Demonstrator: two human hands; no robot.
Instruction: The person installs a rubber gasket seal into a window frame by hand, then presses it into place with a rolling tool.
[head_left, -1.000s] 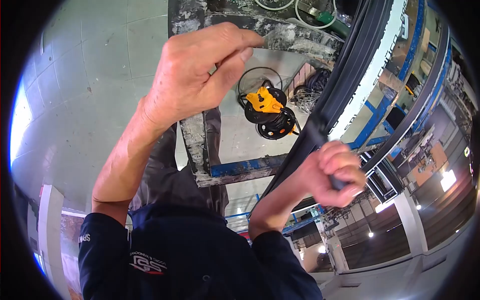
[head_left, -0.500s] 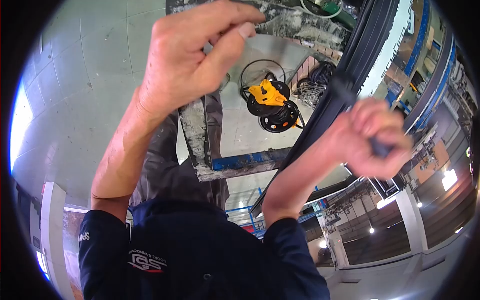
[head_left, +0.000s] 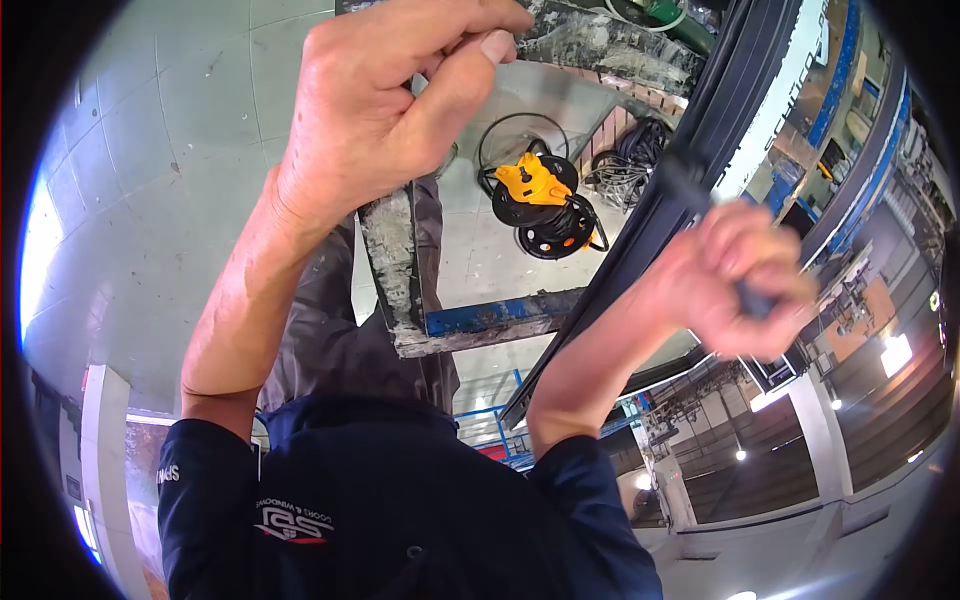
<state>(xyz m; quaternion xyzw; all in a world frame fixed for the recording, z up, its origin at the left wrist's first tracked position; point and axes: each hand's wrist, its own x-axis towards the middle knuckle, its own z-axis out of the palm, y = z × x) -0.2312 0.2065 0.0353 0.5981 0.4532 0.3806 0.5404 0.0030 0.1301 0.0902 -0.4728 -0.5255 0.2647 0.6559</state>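
Observation:
My left hand (head_left: 385, 110) is raised at the top, over the scuffed bench frame (head_left: 610, 45). Its fingers are curled, thumb drawn close to the forefinger; whatever they may pinch is too small or hidden to make out. At the right, my right hand (head_left: 745, 280) is wrapped round a dark hammer-like tool (head_left: 685, 180), blurred by motion. The tool's head points up and left, over a long black frame profile (head_left: 705, 115). The end of its grip shows below my fingers.
A cable reel (head_left: 535, 185) with a yellow part stands on the tiled floor under the bench. Bundled cables (head_left: 635, 160) lie beside it. A blue bar (head_left: 490, 318) crosses the bench frame near my legs. Racks and workshop structures fill the right side.
The right hand and the tool have shifted very slightly down and left. My left hand stays nearly in place. The background has moved a little with the camera.

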